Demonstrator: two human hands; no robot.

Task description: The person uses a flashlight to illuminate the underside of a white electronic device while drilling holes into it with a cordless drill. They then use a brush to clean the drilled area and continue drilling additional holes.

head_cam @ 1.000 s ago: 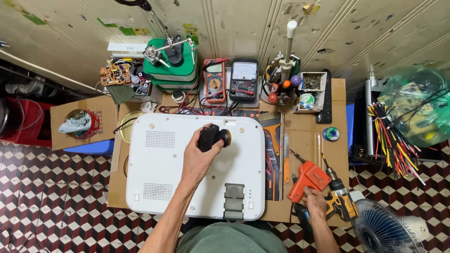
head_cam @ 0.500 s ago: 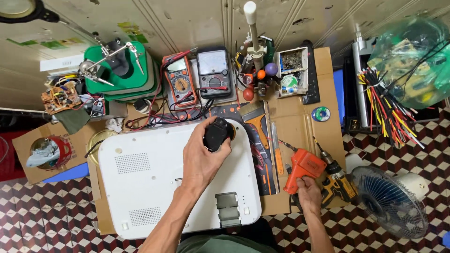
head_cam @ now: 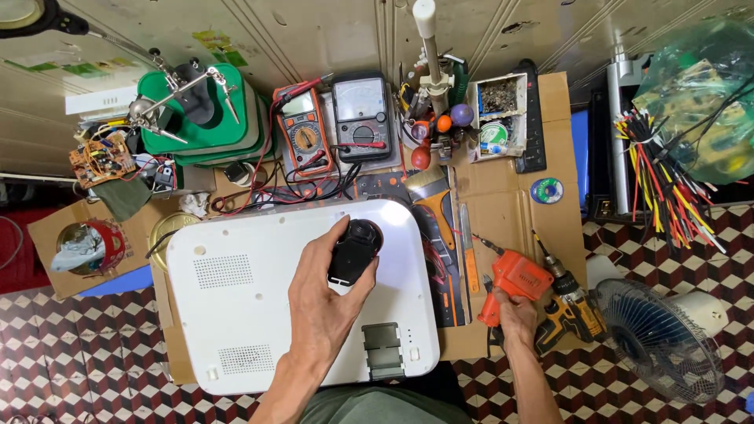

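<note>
A large white flat device back panel (head_cam: 251, 290) lies on the cardboard-covered worktable. My left hand (head_cam: 323, 302) rests on it, fingers wrapped round a black stand mount (head_cam: 353, 250) near the panel's upper right. My right hand (head_cam: 514, 318) grips the handle of an orange electric screwdriver (head_cam: 514, 281) at the table's right front edge, its bit pointing up-left. A yellow and black cordless drill (head_cam: 567, 308) lies just right of it.
Two multimeters (head_cam: 334, 126) with tangled leads sit behind the panel, beside a green helping-hands stand (head_cam: 200, 110). A brush (head_cam: 430, 196), tools, a parts box (head_cam: 503, 102) and solder reels fill the right. A fan (head_cam: 656, 338) stands on the checkered floor, wire bundles (head_cam: 667, 173) above it.
The view has shifted slightly. My left hand stays on the black mount and my right hand keeps hold of the orange screwdriver; neither has visibly moved on the table.
</note>
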